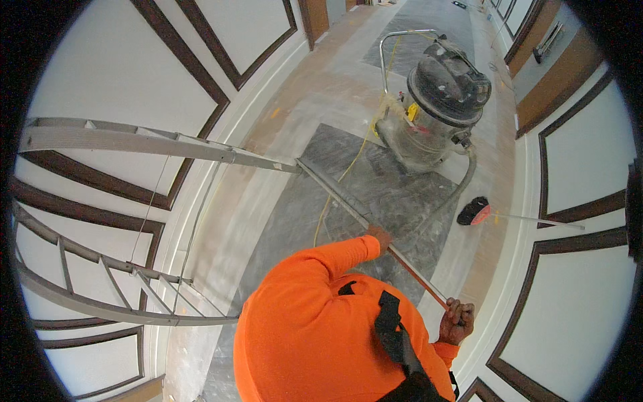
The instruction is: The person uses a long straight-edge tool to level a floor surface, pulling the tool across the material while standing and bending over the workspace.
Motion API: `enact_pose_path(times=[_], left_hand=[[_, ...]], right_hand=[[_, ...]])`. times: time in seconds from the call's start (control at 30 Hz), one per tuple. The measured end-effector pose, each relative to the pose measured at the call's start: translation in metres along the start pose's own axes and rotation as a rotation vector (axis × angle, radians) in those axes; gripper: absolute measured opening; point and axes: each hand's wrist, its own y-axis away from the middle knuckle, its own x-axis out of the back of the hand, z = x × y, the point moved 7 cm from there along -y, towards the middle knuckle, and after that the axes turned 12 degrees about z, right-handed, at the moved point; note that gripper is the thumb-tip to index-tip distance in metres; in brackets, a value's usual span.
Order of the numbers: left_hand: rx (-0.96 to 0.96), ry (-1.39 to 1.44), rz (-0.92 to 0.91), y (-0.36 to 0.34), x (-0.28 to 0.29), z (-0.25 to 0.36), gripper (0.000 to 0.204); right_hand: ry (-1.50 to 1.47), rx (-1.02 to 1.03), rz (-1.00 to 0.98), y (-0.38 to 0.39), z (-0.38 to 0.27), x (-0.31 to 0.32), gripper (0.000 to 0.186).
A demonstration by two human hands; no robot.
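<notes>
A long thin pole slants across in front of me, grey at its far part and reddish near my right side. My left hand is closed around its middle. Near its close end, my right hand has its fingers wrapped around it. The pole's far end reaches the foot of a metal ladder; whether they touch I cannot tell. Beyond the pole stands a dusty drum-shaped vacuum cleaner with a black lid. Its grey hose curves down toward the pole, and its end is hard to make out.
The ladder's rails spread along the left wall, with rungs at lower left. A broom with black bristles lies at the right, its handle toward the panelled wall. A yellow cord crosses the grey floor panel. Dust covers the corridor floor.
</notes>
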Motion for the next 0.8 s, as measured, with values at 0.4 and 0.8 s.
enact_pose_path(times=[0.4, 0.8], left_hand=[[-0.38, 0.081, 0.115, 0.003, 0.021, 0.076, 0.03], [-0.174, 0.121, 0.07, 0.016, -0.036, 0.055, 0.025]], right_hand=[[0.019, 0.143, -0.036, 0.008, -0.083, 0.045, 0.026], [-0.01, -0.009, 0.029, -0.024, -0.045, 0.105, 0.032]])
